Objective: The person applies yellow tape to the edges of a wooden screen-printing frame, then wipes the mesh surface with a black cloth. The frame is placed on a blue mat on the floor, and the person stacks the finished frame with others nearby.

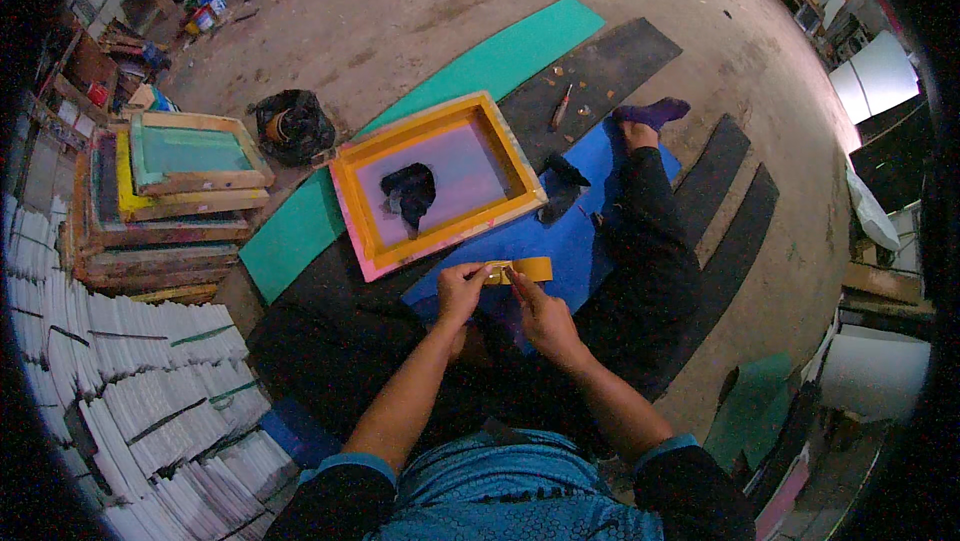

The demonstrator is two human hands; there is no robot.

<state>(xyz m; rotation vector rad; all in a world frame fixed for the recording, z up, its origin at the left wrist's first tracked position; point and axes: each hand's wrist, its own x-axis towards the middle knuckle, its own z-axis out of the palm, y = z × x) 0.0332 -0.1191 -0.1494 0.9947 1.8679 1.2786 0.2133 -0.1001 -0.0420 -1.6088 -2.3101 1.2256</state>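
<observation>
Sagging at the left, a black plastic bag (308, 141) holds something round and brownish. Next, a yellow-edged wooden frame (355, 211) contains a black, lumpy mass (410, 193). The left hand (461, 293) pinches one end of the yellow tape (532, 269) between closed fingertips; its roll sits just beyond the right hand (545, 319), whose fingertips also close on the tape.

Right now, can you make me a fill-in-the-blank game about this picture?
1. The left hand and right hand hold a ____-coloured tape roll.
2. The sock is ____.
3. Beyond the large yellow-edged frame runs a ____ strip.
4. In the picture, the stacked frames are on its ____ side.

Missing words: yellow; purple; green; left.
</observation>
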